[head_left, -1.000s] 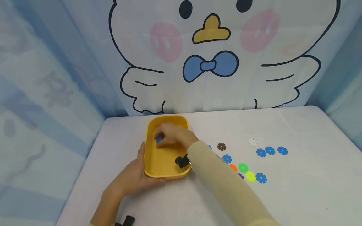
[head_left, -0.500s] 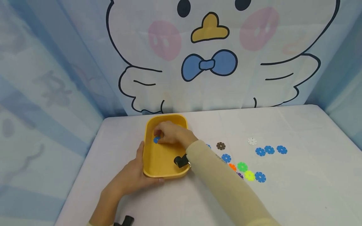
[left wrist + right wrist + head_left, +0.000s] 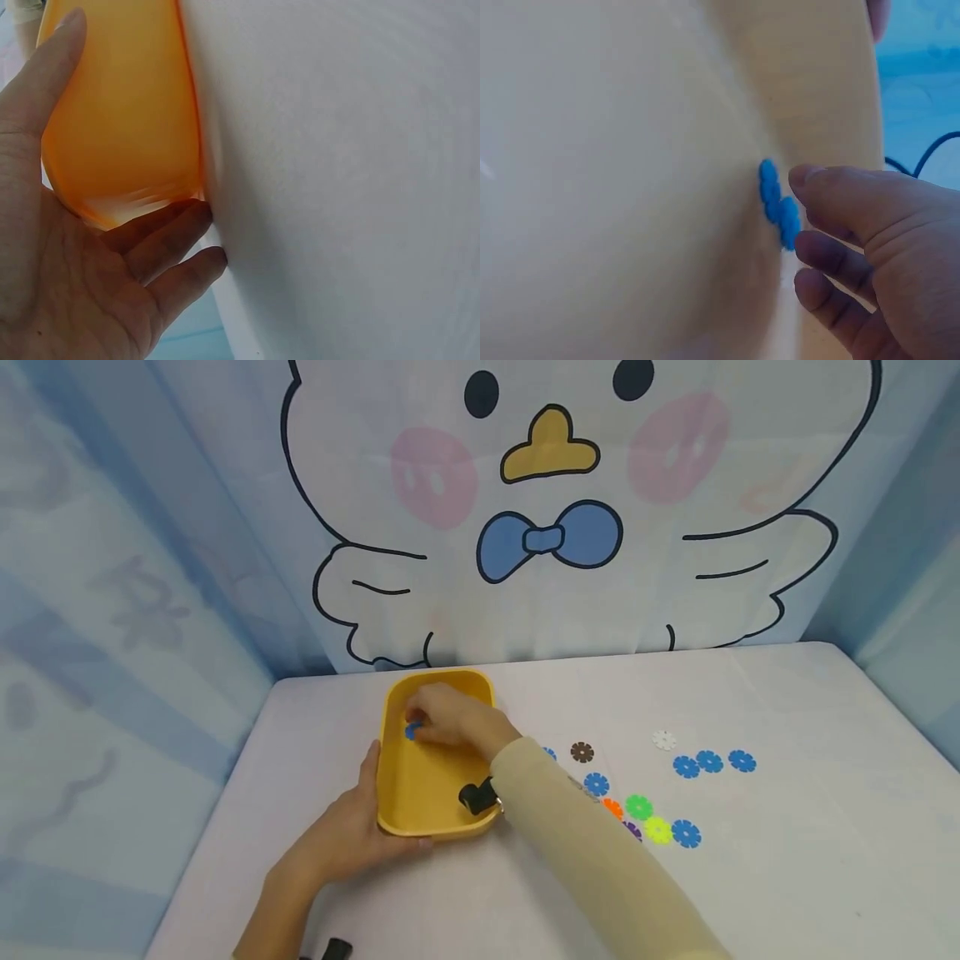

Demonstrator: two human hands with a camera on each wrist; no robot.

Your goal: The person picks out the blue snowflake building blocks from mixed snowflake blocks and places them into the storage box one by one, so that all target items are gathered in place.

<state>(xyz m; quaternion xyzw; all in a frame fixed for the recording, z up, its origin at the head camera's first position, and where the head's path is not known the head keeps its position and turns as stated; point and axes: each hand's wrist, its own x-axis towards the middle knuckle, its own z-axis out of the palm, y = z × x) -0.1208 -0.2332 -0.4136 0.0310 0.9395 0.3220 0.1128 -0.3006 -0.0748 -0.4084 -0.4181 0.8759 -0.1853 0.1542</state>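
My left hand holds the yellow tray around its near left corner. In the left wrist view, the thumb lies along the tray's outer wall and the other fingers bend against its end. Inside the tray, toward its far left side, my right hand pinches a small blue notched disc between thumb and fingertip. A second blue disc overlaps it in the right wrist view, flush with the tray's inner wall. The hand and sleeve hide part of the tray and its right side.
On the white table, right of the tray, lie several loose notched discs: brown, white, green, yellow, orange, purple and blue. A cartoon-print curtain hangs behind the far edge.
The right fingertips shift slightly over the blue disc, which showed more fully half a second ago. The left hand keeps its hold on the tray. The head view has moved a little.
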